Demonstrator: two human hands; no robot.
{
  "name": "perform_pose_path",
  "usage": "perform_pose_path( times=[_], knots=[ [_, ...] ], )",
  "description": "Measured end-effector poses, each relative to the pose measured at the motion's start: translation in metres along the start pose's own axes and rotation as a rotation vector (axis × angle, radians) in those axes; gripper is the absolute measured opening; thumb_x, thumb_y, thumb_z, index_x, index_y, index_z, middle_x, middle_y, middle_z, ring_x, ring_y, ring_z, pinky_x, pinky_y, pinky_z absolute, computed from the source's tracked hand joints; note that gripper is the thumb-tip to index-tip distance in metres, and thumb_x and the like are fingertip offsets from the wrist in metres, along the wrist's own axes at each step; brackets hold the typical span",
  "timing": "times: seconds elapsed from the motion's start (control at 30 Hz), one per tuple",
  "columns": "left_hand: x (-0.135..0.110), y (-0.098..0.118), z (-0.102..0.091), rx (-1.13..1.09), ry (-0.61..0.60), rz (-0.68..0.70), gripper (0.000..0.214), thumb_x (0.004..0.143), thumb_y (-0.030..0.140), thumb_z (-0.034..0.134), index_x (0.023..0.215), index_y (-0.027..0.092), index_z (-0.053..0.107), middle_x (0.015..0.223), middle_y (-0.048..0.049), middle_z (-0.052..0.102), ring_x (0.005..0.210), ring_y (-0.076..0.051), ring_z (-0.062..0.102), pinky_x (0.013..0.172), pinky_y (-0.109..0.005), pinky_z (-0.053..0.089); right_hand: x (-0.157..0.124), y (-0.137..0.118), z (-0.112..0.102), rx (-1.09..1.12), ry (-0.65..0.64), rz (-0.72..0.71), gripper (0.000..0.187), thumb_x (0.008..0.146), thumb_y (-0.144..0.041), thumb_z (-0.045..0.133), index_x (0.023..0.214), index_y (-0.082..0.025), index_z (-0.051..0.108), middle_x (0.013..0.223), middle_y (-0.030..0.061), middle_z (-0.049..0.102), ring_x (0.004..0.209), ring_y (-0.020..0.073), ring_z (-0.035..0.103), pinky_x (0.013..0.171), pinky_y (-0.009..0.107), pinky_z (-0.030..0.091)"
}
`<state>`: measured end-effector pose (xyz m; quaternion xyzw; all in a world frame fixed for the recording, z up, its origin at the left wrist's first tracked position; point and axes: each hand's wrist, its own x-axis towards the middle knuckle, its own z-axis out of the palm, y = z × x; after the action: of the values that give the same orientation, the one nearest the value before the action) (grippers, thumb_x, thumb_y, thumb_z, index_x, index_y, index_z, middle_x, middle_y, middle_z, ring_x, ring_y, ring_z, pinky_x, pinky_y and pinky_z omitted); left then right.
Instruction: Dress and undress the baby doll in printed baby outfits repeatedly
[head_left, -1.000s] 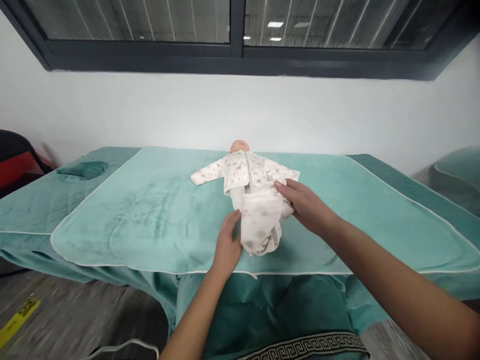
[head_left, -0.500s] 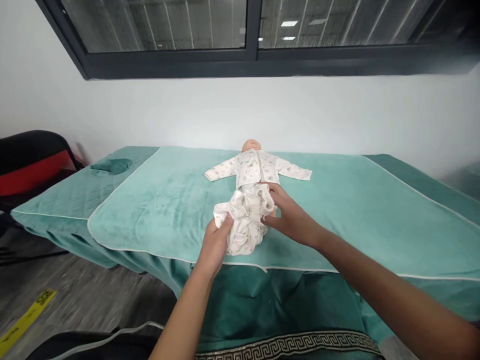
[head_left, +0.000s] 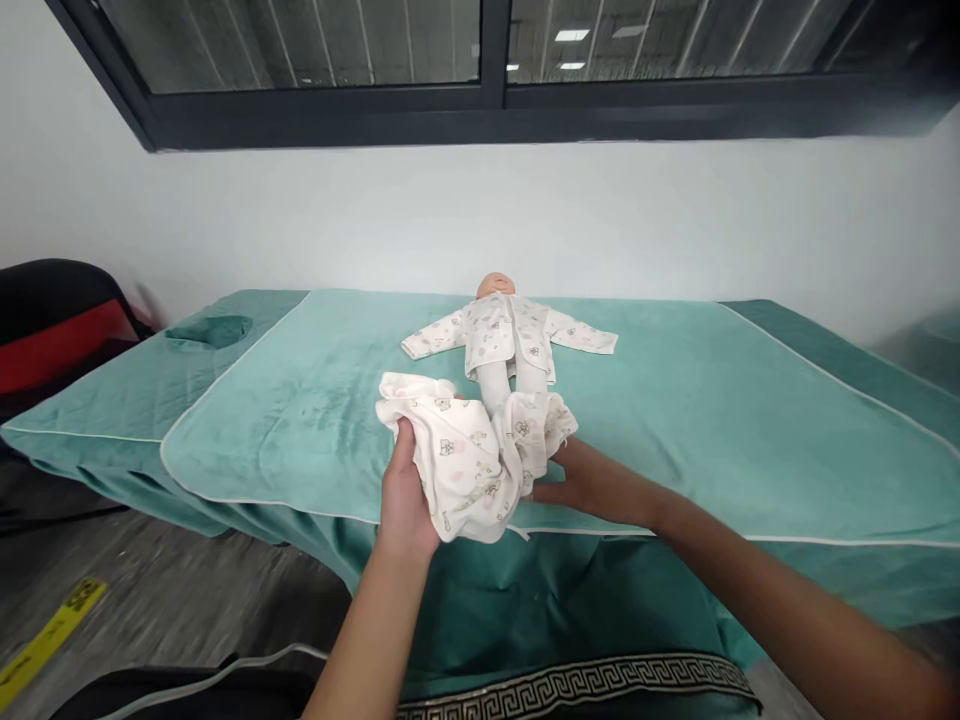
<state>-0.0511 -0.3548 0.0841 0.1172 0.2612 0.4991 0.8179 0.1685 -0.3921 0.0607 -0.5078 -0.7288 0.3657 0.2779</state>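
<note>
A baby doll (head_left: 496, 284) lies on its back on the bed, arms spread, in a white printed jacket (head_left: 491, 335). Its pale legs show below the jacket's hem, and the feet are hidden by white baby pants (head_left: 466, 462) with small animal prints. My left hand (head_left: 409, 495) is closed on the left side of the bunched pants, with the thumb in front. On the other side, my right hand (head_left: 592, 482) grips the gathered cloth by the doll's lower legs; its fingertips are partly hidden behind the fabric.
A teal velvet cover (head_left: 322, 400) with white piping spreads over the bed, which has a face hole (head_left: 214, 331) at its left end. A black and red chair (head_left: 64, 330) stands at left. Behind the bed rise a white wall and a dark-framed window (head_left: 491, 110).
The pants have moved down from the doll's thighs toward its feet and spread out to the left, uncovering its legs. Both hands have moved lower, the left one also leftward.
</note>
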Motion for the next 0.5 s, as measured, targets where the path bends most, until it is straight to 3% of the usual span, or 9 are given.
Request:
perform_pose_path(
  times=[0.07,0.17,0.27,0.37,0.43,0.5],
  knots=[
    [-0.001,0.001,-0.003,-0.022,0.046,0.005,0.056,0.099,0.053,0.039,0.137,0.016,0.056,0.118,-0.0126,0.072,0.119,-0.030,0.064,0.107,-0.044,0.049,0.001,-0.001,-0.001,-0.014,0.052,-0.022,0.032,0.088,-0.044,0.064,0.116,-0.033,0.073,0.133,0.0037,0.063,0.126,0.0322,0.053,0.110,0.050,0.039],
    [0.000,0.003,-0.019,0.020,0.157,0.091,0.053,0.097,0.052,0.043,0.132,0.015,0.060,0.116,-0.0129,0.072,0.117,-0.031,0.064,0.103,-0.044,0.052,-0.001,-0.004,-0.015,0.122,0.093,-0.067,0.024,0.091,-0.041,0.061,0.108,-0.031,0.075,0.128,0.0031,0.063,0.117,0.0271,0.059,0.103,0.044,0.046],
    [0.004,0.003,-0.045,0.153,0.400,0.396,0.040,0.093,0.039,0.055,0.126,0.018,0.060,0.118,-0.0104,0.069,0.116,-0.027,0.064,0.101,-0.041,0.052,-0.006,-0.008,-0.034,0.175,0.232,-0.109,0.020,0.090,-0.041,0.063,0.102,-0.029,0.074,0.125,0.0040,0.059,0.116,0.0246,0.057,0.100,0.040,0.047],
    [0.006,-0.001,-0.066,0.392,0.664,0.751,0.043,0.085,0.026,0.066,0.126,0.022,0.056,0.127,-0.0068,0.062,0.122,-0.022,0.059,0.106,-0.038,0.047,-0.006,-0.018,-0.045,0.021,0.410,-0.111,0.019,0.090,-0.042,0.063,0.089,-0.026,0.073,0.119,0.0056,0.055,0.114,0.0244,0.055,0.098,0.039,0.045],
    [0.006,-0.006,-0.070,0.600,0.693,0.931,0.047,0.082,0.024,0.070,0.126,0.025,0.054,0.135,-0.0060,0.056,0.128,-0.021,0.054,0.111,-0.037,0.042,-0.002,-0.029,-0.049,-0.115,0.511,-0.119,0.019,0.089,-0.042,0.064,0.085,-0.025,0.072,0.115,0.0066,0.054,0.113,0.0251,0.053,0.097,0.039,0.044],
    [0.004,-0.009,-0.063,0.794,0.564,1.027,0.042,0.084,0.026,0.068,0.124,0.025,0.055,0.136,-0.0065,0.055,0.128,-0.021,0.052,0.111,-0.038,0.041,0.005,-0.043,-0.050,-0.201,0.557,-0.146,0.019,0.088,-0.041,0.064,0.083,-0.024,0.071,0.110,0.0067,0.055,0.109,0.0248,0.054,0.095,0.039,0.044]
  ],
)
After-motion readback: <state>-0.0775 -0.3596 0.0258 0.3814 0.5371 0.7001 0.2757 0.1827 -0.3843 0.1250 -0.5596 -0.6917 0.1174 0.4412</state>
